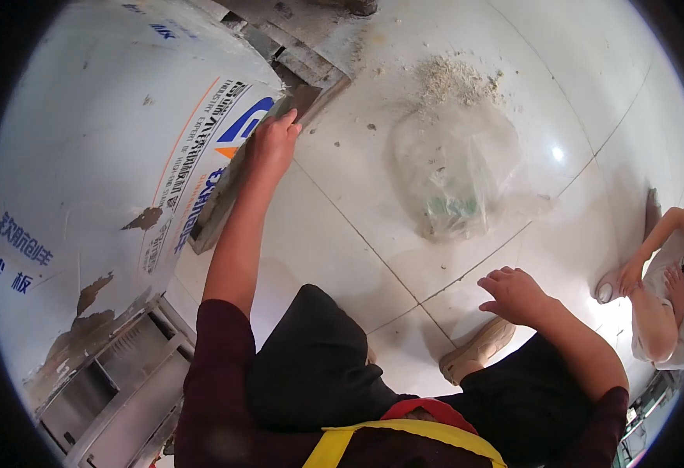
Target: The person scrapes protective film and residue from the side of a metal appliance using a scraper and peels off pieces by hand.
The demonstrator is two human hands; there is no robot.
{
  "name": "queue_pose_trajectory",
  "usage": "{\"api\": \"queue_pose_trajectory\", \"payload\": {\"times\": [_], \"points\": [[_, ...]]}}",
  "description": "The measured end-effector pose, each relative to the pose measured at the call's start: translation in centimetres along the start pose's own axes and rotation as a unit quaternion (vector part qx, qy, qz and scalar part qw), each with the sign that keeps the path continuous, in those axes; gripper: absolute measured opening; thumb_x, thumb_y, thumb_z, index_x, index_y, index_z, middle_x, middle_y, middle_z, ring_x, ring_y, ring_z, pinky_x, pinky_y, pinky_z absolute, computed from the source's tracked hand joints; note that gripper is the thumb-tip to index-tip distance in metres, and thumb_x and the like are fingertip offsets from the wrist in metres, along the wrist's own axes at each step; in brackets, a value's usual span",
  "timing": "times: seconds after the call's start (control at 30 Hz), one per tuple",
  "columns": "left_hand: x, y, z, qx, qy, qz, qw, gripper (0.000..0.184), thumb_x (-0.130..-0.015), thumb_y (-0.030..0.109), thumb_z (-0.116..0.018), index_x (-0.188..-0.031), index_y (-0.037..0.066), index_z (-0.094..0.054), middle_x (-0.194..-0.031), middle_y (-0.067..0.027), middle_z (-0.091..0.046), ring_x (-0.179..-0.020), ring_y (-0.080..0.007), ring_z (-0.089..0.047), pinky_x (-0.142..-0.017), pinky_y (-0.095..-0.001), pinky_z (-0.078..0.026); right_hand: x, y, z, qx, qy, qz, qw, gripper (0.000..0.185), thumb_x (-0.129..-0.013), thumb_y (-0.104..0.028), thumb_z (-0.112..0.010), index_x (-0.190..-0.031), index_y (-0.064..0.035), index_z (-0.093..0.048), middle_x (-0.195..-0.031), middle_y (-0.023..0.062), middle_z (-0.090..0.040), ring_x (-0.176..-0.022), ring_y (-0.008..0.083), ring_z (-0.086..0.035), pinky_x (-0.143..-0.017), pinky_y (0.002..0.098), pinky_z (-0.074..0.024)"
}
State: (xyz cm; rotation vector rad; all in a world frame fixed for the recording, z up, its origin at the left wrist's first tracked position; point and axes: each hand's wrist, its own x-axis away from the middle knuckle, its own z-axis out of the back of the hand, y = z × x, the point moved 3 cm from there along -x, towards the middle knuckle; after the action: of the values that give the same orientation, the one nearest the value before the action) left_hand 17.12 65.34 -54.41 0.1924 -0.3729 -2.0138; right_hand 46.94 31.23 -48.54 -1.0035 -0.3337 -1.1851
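Observation:
My left hand (276, 143) is stretched forward at the lower right edge of a large panel wrapped in white printed film (116, 132). Its fingers are curled at that edge, and whatever they grip is hidden. My right hand (513, 296) hovers above the tiled floor near my shoe (478, 349), its fingers loosely bent and apart, with nothing in it. On the floor ahead lies a clear plastic bag (455, 183) with something green inside.
Pale crumbs and shavings (457, 82) are heaped beyond the bag. A metal frame (112, 386) stands under the panel's near end. Dark wooden pieces (303, 62) lie past my left hand. Another person (657, 304) crouches or sits at the right, with hands near the knee.

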Motion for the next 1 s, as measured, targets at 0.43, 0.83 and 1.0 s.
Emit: {"api": "queue_pose_trajectory", "payload": {"times": [0.43, 0.83, 1.0], "points": [[-2.9, 3.5, 0.1, -0.092, -0.031, -0.034, 0.995, 0.035, -0.088, 0.025, -0.054, -0.121, 0.013, -0.056, -0.097, -0.0192, -0.058, -0.087, -0.0353, -0.060, -0.071, -0.0440, -0.050, 1.3, -1.4, 0.5, 0.047, 0.022, 0.001, 0.999, 0.035, -0.076, -0.033, -0.065, -0.098, -0.0057, -0.058, -0.095, 0.0104, -0.061, -0.093, 0.0276, -0.058, -0.077, 0.0398, -0.0466], [0.5, 1.7, 1.0, -0.062, -0.091, 0.032, 0.993, 0.033, -0.085, 0.022, -0.057, -0.116, 0.011, -0.060, -0.094, -0.0227, -0.058, -0.088, -0.0382, -0.058, -0.073, -0.0450, -0.047, 1.1, -1.6, 0.7, 0.053, 0.029, 0.030, 0.998, 0.035, -0.077, -0.033, -0.065, -0.099, -0.0065, -0.059, -0.096, 0.0095, -0.061, -0.095, 0.0267, -0.058, -0.079, 0.0391, -0.0465], [-1.3, 3.7, 1.2, -0.041, -0.020, -0.021, 0.999, 0.032, -0.087, 0.022, -0.054, -0.116, 0.009, -0.058, -0.096, -0.0208, -0.058, -0.086, -0.0378, -0.058, -0.073, -0.0430, -0.048, 1.2, -2.2, 1.6, 0.041, 0.065, 0.028, 0.997, 0.036, -0.078, -0.033, -0.064, -0.103, -0.0072, -0.058, -0.097, 0.0096, -0.061, -0.096, 0.0265, -0.057, -0.080, 0.0387, -0.0464]]}}
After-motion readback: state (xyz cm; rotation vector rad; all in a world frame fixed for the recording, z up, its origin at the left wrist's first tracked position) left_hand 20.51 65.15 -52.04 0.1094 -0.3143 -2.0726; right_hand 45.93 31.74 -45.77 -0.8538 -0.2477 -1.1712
